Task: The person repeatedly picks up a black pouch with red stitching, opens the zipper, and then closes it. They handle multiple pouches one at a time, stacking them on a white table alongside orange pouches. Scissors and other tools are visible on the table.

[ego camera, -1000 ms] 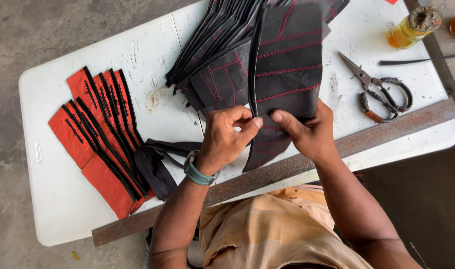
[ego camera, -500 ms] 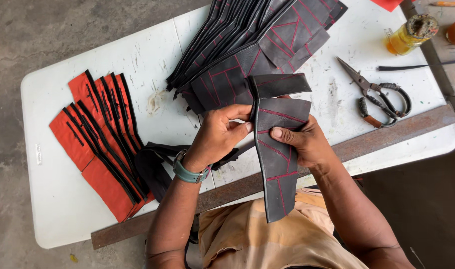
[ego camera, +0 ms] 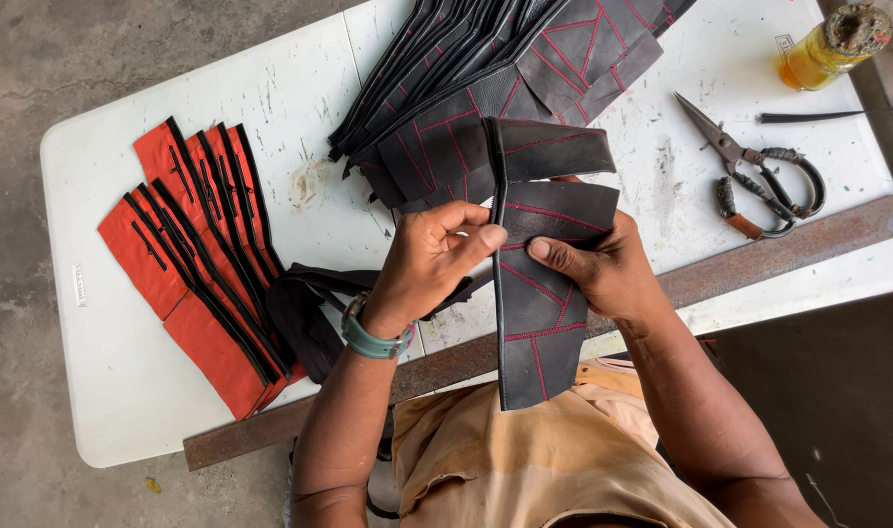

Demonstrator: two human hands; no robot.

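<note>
Both hands up over near-centre of white tabletop (ego camera: 270, 88), holding one black leather piece (ego camera: 542, 293) with red stitch lines. Left hand (ego camera: 429, 262) closed on piece's left edge, thumb and forefinger pinched at the fold. Right hand (ego camera: 603, 269) gripping from the right, thumb on the front face, fingers (ego camera: 554, 256) curled behind. Piece folded over at top, upper flap turned out to the right, lower part hanging down toward the lap, clear of the tabletop. Green-grey watch (ego camera: 373, 337) on left wrist.

Far centre: fanned stack of black stitched pieces (ego camera: 486, 68), overlapping, reaching the far edge, just behind the held piece. Left: fan of red-orange pieces (ego camera: 187, 284) with black strips laid along them, flat on tabletop. Just right of those, near left forearm: dark strap bundle (ego camera: 305, 308), partly hidden by the wrist. Right: scissors (ego camera: 759, 176) lying shut, blades pointing far-left, handles wrapped. Far right corner: small bottle of yellow liquid (ego camera: 823, 49) with grimy cap. Just near of the bottle: thin black strip (ego camera: 828, 115) lying flat. Along near edge: long rusty metal bar (ego camera: 779, 249), running diagonally from near-left to far-right, passing under both forearms. Tan apron (ego camera: 525, 460) over lap at bottom. Concrete floor (ego camera: 36, 59) round the tabletop on left and right.
</note>
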